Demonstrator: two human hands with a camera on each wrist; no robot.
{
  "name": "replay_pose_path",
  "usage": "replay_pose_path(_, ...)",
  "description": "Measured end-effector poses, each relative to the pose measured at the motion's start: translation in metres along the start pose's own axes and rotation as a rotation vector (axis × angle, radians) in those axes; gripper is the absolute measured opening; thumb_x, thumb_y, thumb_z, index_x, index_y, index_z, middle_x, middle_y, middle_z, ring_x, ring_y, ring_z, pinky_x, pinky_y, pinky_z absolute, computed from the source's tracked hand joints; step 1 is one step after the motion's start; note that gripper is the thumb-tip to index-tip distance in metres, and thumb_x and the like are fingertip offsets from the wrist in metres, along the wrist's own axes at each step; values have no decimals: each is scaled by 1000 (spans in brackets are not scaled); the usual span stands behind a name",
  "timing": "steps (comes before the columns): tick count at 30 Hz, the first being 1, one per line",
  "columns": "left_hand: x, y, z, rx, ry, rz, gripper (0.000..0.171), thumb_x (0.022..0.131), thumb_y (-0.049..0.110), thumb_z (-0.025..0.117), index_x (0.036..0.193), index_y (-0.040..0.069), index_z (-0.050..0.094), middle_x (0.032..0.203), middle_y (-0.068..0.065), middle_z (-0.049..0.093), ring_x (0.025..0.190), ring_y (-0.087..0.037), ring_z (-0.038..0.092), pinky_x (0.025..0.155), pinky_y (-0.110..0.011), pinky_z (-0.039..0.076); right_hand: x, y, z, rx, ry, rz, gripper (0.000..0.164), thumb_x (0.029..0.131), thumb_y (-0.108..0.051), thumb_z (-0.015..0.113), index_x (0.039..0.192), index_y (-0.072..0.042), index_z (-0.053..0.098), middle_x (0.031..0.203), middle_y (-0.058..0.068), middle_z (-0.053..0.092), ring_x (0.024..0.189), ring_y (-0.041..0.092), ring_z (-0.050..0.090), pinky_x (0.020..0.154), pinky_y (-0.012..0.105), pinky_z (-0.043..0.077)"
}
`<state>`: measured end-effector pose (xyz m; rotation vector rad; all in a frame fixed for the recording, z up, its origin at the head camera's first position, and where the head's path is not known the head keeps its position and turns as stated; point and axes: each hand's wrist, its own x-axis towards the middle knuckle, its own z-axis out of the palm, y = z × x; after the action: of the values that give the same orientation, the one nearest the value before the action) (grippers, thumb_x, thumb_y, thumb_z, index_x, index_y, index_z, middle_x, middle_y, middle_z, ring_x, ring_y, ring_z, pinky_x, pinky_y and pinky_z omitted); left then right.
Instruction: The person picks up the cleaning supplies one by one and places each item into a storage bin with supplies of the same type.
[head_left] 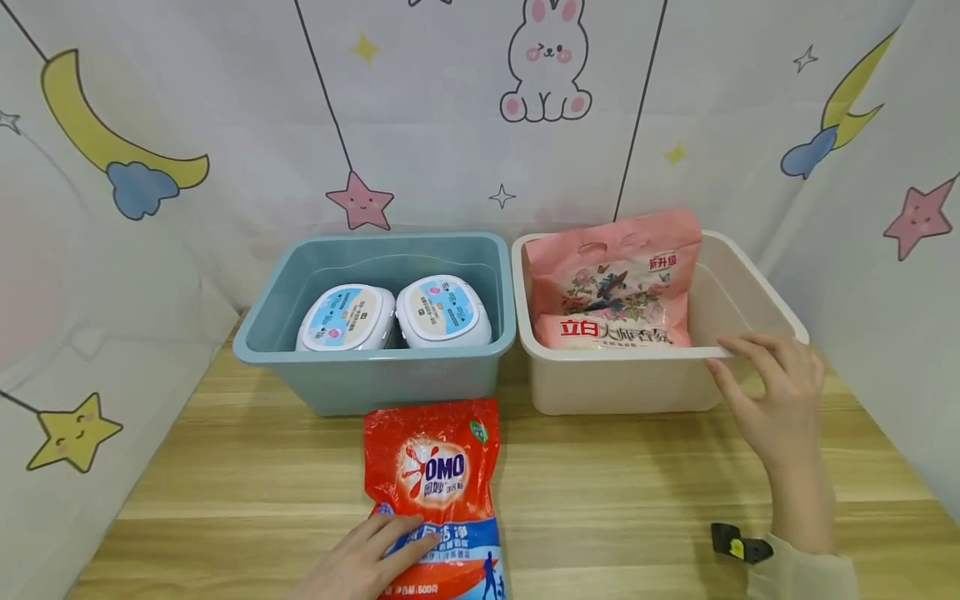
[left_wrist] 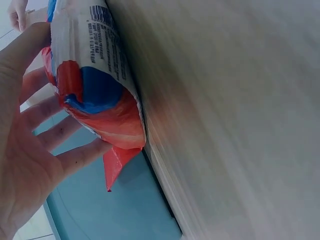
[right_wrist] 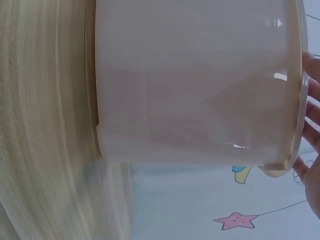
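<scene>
A red and blue OMO laundry detergent bag (head_left: 438,475) lies on the table, its printed front upward. Across its lower left part rests my left hand (head_left: 367,558), fingers spread over the front. The left wrist view shows the bag's barcoded side (left_wrist: 102,45) low against the table, with my left fingers (left_wrist: 75,157) loosely spread along it. On the front rim of the cream bin (head_left: 622,383), near its right corner, my right hand (head_left: 787,400) rests with extended fingers. A pink detergent bag (head_left: 615,283) stands inside that bin, leaning toward its left side.
Left of the cream bin is a blue-green bin (head_left: 390,387) holding two white lidded tubs (head_left: 348,317) with blue labels. A patterned cloth (head_left: 450,125) hangs close behind both bins. A small black strap (head_left: 738,546) shows by the right sleeve (head_left: 802,575).
</scene>
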<state>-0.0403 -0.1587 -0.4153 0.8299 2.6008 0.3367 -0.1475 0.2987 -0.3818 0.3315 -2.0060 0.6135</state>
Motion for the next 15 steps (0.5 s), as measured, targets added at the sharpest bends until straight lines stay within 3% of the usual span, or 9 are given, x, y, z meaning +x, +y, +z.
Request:
replay_pose_path(7, 2, -1, -1, 55, 4, 29, 77, 73, 79, 53, 140, 44, 41, 133, 8, 51, 116, -21, 51, 86, -44, 56, 1, 0, 0, 0, 12, -3, 60, 89, -54, 58, 94, 4, 71, 95, 25, 64, 95, 42, 52, 101, 38, 24)
replay_pose_path(15, 1, -5, 0, 144, 59, 112, 78, 74, 84, 34, 139, 42, 43, 128, 10, 53, 113, -15, 52, 72, -26, 57, 0, 0, 1, 18, 12, -7, 58, 89, -53, 59, 94, 4, 72, 94, 24, 64, 94, 41, 52, 99, 33, 21)
